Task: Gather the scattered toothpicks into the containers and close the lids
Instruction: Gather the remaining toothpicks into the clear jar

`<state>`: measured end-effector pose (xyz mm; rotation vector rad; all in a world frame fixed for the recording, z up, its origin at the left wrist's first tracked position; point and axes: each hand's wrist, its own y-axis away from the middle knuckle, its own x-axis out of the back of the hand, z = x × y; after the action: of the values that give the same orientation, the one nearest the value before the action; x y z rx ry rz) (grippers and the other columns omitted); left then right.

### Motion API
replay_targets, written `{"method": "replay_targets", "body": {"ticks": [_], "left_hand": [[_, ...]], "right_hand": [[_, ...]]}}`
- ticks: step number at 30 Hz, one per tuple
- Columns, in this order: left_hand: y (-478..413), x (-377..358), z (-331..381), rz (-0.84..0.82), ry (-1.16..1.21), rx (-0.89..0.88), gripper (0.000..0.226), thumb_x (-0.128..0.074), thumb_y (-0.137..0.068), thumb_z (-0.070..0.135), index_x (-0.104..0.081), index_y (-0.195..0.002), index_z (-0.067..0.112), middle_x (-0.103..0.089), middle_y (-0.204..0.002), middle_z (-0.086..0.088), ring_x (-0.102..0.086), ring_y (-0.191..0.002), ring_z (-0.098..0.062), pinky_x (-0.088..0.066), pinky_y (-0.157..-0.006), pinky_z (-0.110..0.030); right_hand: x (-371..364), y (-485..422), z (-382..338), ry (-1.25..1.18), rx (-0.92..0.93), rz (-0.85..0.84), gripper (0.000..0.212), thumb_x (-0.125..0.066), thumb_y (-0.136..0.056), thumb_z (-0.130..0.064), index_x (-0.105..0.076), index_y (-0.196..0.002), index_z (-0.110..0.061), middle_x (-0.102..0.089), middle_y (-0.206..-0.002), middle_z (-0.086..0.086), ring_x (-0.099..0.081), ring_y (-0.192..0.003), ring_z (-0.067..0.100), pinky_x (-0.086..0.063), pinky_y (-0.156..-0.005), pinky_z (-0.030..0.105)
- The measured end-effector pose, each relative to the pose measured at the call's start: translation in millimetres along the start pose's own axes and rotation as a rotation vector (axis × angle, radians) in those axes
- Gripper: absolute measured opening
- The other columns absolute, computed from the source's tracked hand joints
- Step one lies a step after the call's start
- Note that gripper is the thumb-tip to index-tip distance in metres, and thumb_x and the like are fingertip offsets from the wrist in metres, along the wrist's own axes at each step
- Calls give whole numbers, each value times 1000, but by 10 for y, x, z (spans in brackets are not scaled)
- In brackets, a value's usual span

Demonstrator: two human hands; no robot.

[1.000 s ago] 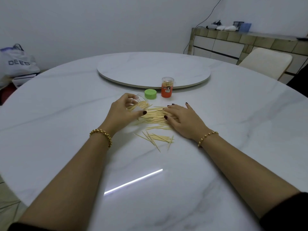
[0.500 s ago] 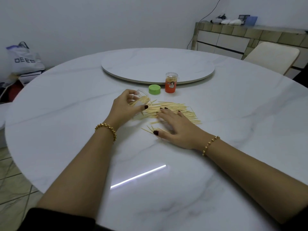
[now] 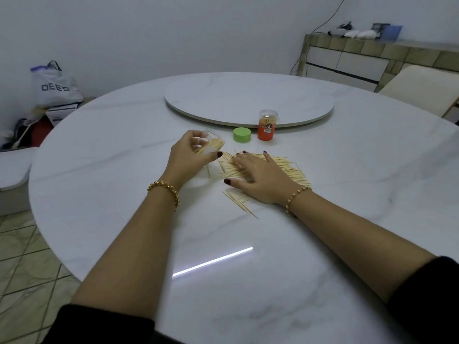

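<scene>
The left hand (image 3: pixel 190 156) grips a clear jar (image 3: pixel 210 142), its fingers curled over the top and its thumb along the near side. The jar is tipped over with its mouth toward the right, and a bundle of toothpicks pokes out of it. The jar sits just above the table (image 3: pixel 124 170); whether it touches the top I cannot tell.

The right hand (image 3: pixel 260 177) lies flat and released, holding nothing. Its fingers (image 3: pixel 269 160) are straight and spread, and they press down on the toothpicks (image 3: pixel 288 166) strewn across the table. The thumb is stretched out to the left, with its tip on bare marble. The fingertips reach almost to the left thumb, next to the jar's mouth. More toothpicks fan out to the right of the hand, and a few (image 3: pixel 239 201) lie loose near the wrist.

Beyond the hands a green lid (image 3: pixel 241 137) rests on the table. Just right of it stands an orange jar (image 3: pixel 267 125), upright and capped in clear plastic, at the edge of the turntable (image 3: pixel 248 98).
</scene>
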<state>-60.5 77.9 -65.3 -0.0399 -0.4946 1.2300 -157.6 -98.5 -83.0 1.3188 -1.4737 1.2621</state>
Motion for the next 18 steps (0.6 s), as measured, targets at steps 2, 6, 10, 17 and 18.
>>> {"method": "replay_targets", "body": {"ticks": [2, 6, 10, 17, 18], "left_hand": [[-13, 23, -7, 16, 6, 10, 51, -81, -74, 28, -55, -116, 18, -59, -101, 12, -56, -96, -1, -50, -76, -18], [-15, 30, -8, 16, 18, 22, 50, -81, -74, 28, -55, -116, 19, -59, -102, 12, -57, -98, -4, -53, -77, -23], [-1, 16, 20, 9, -2, 11, 51, -81, -74, 27, -55, -117, 17, -59, -106, 8, -56, -95, -2, -48, -69, -10], [11, -21, 30, -9, -22, 9, 50, -80, -75, 26, -55, -117, 17, -59, -106, 7, -56, -96, -4, -46, -64, -10], [12, -24, 33, -12, -24, 10, 50, -80, -75, 26, -55, -117, 17, -59, -106, 7, -56, -96, -3, -46, -65, -11]], "right_hand": [[-12, -89, -11, 19, 4, 14, 71, -38, -90, -65, -34, -145, -21, -31, -154, -3, -18, -144, 9, -1, -119, 44], [-24, -215, 4, 37, 2, 114, 52, -44, -94, -52, -51, -133, -18, -50, -139, -3, -36, -134, 12, -7, -118, 43], [-53, -258, 48, 24, -5, 229, 34, -48, -95, -42, -67, -112, -20, -63, -118, -6, -52, -118, 12, -11, -115, 43], [-94, -292, 130, -13, -9, 365, 19, -56, -93, -26, -73, -99, -21, -71, -103, -6, -60, -102, 15, -21, -111, 41], [-91, -296, 129, -24, -9, 374, 18, -56, -93, -23, -73, -98, -20, -71, -102, -4, -61, -100, 16, -22, -110, 41]]}}
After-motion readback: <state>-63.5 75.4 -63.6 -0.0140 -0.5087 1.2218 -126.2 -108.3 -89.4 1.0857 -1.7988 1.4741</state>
